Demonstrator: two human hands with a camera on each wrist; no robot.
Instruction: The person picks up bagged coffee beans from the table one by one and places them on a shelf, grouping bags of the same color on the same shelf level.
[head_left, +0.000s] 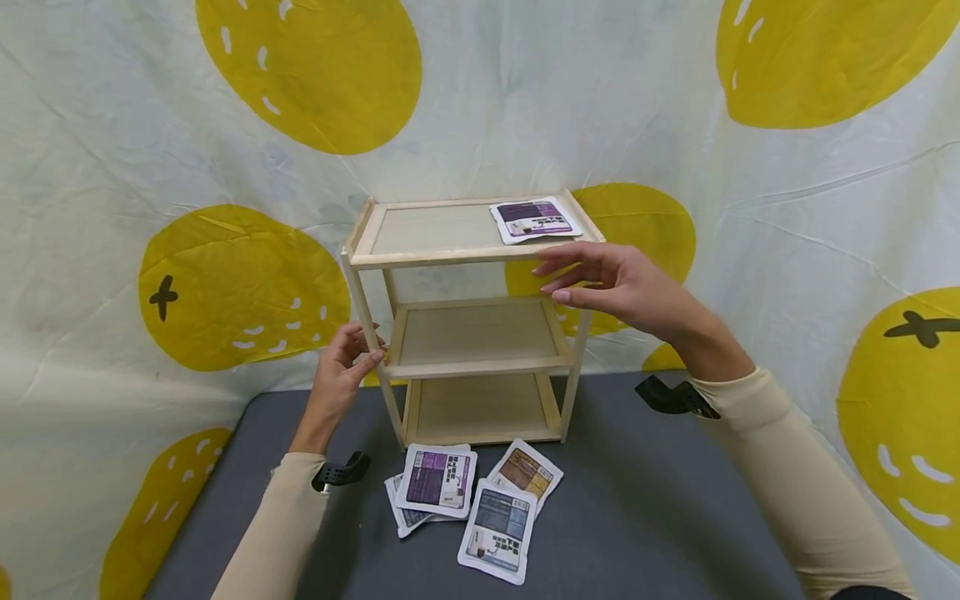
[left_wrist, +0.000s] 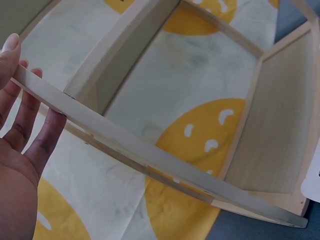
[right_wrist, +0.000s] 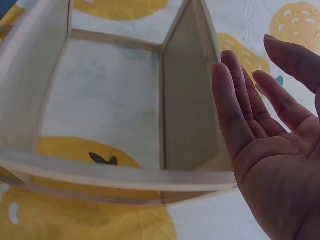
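A light wooden three-tier shelf rack (head_left: 483,367) stands upright at the back of the table. My left hand (head_left: 339,375) grips its left front post at middle-tier height; in the left wrist view the thumb and fingers lie on opposite sides of that post (left_wrist: 140,141). Beside the top tier's right front corner, my right hand (head_left: 626,287) is empty with its fingers extended. The right wrist view shows that hand's palm (right_wrist: 275,170) close to the rack's top board. On the top tier's right side lies a flat white packet with a purple label (head_left: 534,218).
Before the rack, a purple-labelled packet (head_left: 437,479) overlaps others at left. A grey-blue-labelled packet (head_left: 498,530) partly covers an orange-brown one (head_left: 523,475). They lie on a dark grey table (head_left: 637,508), backed by a white cloth with yellow fruit prints (head_left: 487,100).
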